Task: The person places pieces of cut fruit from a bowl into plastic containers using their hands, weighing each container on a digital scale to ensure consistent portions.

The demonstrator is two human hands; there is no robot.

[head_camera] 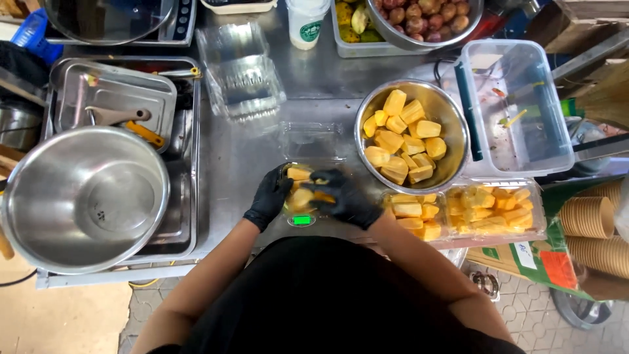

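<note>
A fruit-stall prep kitchen: steel counter point(314, 85), metal bowl of cut fruit point(411, 134), stacked paper cups point(593, 226).

Landmark: big empty steel mixing bowl point(85, 196), lower left. Behind it, steel tray point(114, 98) holding what looks like a scraper. Right of it, stack of clear clamshell boxes point(241, 75). Farther right, empty clear plastic tub point(517, 105); beyond, stacked paper cups point(593, 229).
</note>
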